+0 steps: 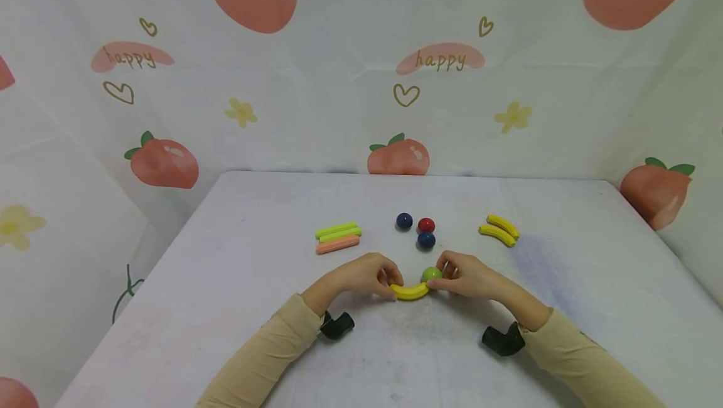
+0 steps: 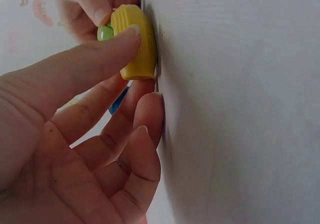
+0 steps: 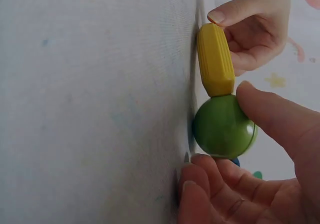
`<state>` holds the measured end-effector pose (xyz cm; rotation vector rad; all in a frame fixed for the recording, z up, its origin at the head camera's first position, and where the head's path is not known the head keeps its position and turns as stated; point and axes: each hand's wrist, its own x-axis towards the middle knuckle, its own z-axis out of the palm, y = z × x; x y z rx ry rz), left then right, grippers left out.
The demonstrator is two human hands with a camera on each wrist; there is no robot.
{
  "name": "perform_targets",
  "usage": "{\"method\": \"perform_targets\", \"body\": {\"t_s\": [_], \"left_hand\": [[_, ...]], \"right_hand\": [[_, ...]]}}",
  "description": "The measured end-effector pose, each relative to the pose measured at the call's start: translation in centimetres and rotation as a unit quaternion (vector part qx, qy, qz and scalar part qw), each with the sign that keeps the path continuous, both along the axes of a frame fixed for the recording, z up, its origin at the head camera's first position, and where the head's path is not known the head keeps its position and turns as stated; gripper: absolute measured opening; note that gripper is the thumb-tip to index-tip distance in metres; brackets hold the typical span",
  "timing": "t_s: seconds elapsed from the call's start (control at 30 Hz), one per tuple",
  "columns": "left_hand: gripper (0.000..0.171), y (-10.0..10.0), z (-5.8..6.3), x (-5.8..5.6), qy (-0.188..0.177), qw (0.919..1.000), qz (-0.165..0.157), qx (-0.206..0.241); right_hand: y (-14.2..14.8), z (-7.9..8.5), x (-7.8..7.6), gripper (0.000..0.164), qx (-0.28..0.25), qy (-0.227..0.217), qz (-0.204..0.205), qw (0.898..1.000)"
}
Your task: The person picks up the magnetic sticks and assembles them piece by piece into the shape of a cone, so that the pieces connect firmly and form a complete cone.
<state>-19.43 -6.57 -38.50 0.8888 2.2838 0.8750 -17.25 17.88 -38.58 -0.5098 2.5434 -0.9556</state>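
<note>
Low over the tabletop, my left hand (image 1: 367, 274) pinches one end of a curved yellow toy banana (image 1: 409, 292). In the left wrist view the thumb lies across the banana's ridged side (image 2: 145, 49), with the other fingers bent below. My right hand (image 1: 470, 276) holds a glossy green ball (image 3: 225, 126) between thumb and fingertips. The ball sits right at the banana's right end, and the right thumb tip is close to where they meet. In the head view the ball is partly hidden by the right hand's fingers.
Two dark blue balls (image 1: 404, 221) and a red ball (image 1: 426, 225) lie beyond the hands. Two lime sticks (image 1: 337, 230) and a salmon stick (image 1: 337, 245) lie to the left. Two more toy bananas (image 1: 498, 235) rest at right. A patterned cloth (image 1: 316, 100) hangs behind the table.
</note>
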Motion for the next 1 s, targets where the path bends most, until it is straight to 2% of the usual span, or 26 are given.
{"method": "perform_targets", "body": {"t_s": [0.17,0.27,0.43,0.57,0.77,1.0], "left_hand": [[0.016,-0.3,0.1,-0.1,0.016,0.9998,-0.008,-0.007],[0.016,-0.4,0.1,-0.2,0.014,0.9999,-0.007,-0.007],[0.016,-0.7,0.2,-0.2,0.011,0.9999,-0.006,-0.006],[0.016,-0.8,0.2,-0.2,0.014,0.9998,-0.008,-0.011],[0.016,-0.9,0.2,-0.2,0.016,0.9998,-0.009,-0.012],[0.017,-1.0,0.4,-0.1,0.014,0.9998,-0.011,-0.008]], "right_hand": [[0.9,0.3,-0.3,0.035,0.004,0.009,0.044,0.999],[1.8,0.4,-0.7,0.033,-0.002,0.014,0.047,0.999],[3.7,0.4,-1.8,0.029,-0.002,0.058,0.010,0.998],[5.1,0.6,-2.6,0.026,-0.003,0.088,-0.038,0.995],[6.6,1.0,-2.9,0.030,0.010,0.157,-0.109,0.982],[7.6,0.9,-3.4,0.035,0.037,0.191,-0.130,0.972]]}}
